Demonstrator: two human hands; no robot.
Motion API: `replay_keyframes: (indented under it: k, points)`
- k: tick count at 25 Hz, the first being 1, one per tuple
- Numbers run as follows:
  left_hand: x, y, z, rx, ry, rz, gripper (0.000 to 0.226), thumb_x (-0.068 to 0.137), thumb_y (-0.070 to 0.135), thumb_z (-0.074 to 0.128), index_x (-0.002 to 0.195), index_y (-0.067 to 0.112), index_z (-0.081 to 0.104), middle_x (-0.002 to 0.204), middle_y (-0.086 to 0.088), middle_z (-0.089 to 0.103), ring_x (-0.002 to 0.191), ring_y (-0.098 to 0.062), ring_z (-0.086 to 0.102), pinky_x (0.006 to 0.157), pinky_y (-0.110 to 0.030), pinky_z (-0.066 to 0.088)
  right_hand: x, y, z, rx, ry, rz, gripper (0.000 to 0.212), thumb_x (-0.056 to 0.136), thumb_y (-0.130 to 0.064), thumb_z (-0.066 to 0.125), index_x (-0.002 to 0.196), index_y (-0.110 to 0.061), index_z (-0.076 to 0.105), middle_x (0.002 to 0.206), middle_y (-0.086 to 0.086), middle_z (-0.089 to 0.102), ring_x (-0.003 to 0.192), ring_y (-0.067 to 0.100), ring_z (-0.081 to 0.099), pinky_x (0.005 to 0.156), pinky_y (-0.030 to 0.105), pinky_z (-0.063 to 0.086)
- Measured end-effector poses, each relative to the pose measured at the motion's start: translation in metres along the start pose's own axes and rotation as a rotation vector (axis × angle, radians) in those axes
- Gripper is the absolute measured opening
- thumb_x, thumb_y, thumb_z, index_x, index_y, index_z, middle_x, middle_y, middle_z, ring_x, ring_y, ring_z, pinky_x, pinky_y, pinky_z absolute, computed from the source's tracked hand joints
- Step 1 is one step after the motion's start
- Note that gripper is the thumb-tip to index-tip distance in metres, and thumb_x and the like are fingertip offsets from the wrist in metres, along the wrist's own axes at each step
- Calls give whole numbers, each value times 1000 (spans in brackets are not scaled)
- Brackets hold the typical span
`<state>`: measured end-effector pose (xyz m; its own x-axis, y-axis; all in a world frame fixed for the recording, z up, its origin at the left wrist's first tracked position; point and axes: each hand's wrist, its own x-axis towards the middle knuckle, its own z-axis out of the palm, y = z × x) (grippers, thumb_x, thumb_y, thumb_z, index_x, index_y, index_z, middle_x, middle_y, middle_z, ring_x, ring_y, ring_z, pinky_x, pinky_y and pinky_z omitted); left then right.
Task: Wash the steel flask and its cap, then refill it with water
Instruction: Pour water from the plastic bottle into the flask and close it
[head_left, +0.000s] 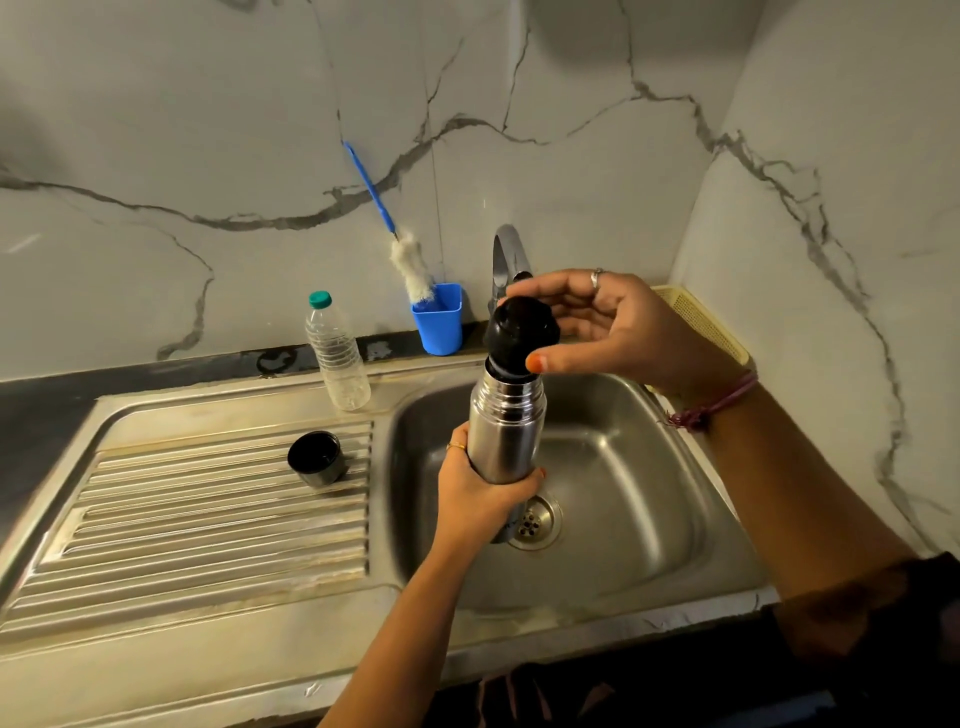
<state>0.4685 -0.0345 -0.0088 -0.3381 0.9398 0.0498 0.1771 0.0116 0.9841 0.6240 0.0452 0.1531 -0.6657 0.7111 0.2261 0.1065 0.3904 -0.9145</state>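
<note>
The person holds the steel flask (506, 426) upright above the sink basin (623, 493), over the drain (535, 522). The left hand (480, 491) is wrapped around the lower part of the flask, its fingers curled firmly on the metal body. The right hand (618, 327) is at the top of the flask; its thumb and fingers pinch the black stopper (521, 332), which sits tilted at the mouth of the flask. It is not possible to tell if the stopper is screwed in or already loose.

The black cap (317, 459) of the flask stands on the ribbed draining board (208, 519), to the left of the basin, with its open side up and well apart from the flask.

Behind the draining board, on the rim of the sink, a clear plastic bottle (336, 353) with a green lid stands upright. Near it, against the marble wall (208, 130), a blue cup (439, 318) carries a bottle brush (397, 234) with a blue handle and white bristles, leaning to the left. The tap (506, 260) rises just behind the right hand. A yellow basket (701, 322) is partly hidden by the right hand, in the corner. The dark counter (41, 410) shows at the left edge.
</note>
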Motion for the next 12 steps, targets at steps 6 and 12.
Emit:
replay_keyframes:
  k: [6,12]
  points:
    - [2,3,7,-5,-25,-6,70,60,4,90,117,17,51,100,6,65,84,3,64,69,-12,51,2,11,-4,-131,-85,66,56,72,-9,79,124,-11,58,115,3,67,107,12,64,96,28,50]
    - [0,8,11,-32,-57,-9,67,63,1,88,113,21,49,97,7,63,80,9,63,66,-10,49,3,26,4,-258,-12,102,66,61,-40,86,118,-30,55,109,-12,61,102,3,57,89,29,48]
